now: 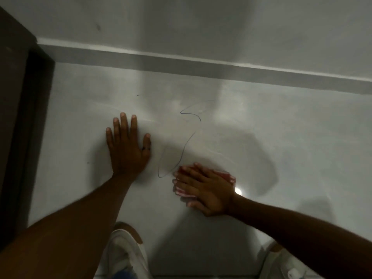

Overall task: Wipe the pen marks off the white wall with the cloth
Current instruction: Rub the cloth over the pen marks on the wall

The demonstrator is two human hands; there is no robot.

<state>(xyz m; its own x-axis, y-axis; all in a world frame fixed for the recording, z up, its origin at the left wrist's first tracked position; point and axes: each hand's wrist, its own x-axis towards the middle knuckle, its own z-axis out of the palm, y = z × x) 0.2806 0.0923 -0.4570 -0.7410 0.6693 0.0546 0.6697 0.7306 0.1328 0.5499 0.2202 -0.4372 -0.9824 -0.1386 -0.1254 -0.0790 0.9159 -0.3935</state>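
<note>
White wall (281, 127): glossy, dimly lit, crossed by a raised ledge (201, 61) above the work area; dark door frame (20, 117) at the left edge. Pen marks (182, 156): thin blue lines, one short squiggle higher up, one long stroke running down into a loop just left of the cloth; all plainly visible, so the wiping appears barely begun, with the whole scribble left to clear. A few small specks farther left may also need attention. Cloth (229, 177): red and white, folded or bunched, pressed to the wall at the lower end of the loop, mostly covered by the right hand (203, 189). Right grip: fingers flat and extended over the cloth, pinning it by palm pressure, not curled round it. Left hand (127, 148): spread wide, palm flat on the bare wall beside the marks, holding nothing, seemingly bracing. Pale shoes (126, 254) show below.
</note>
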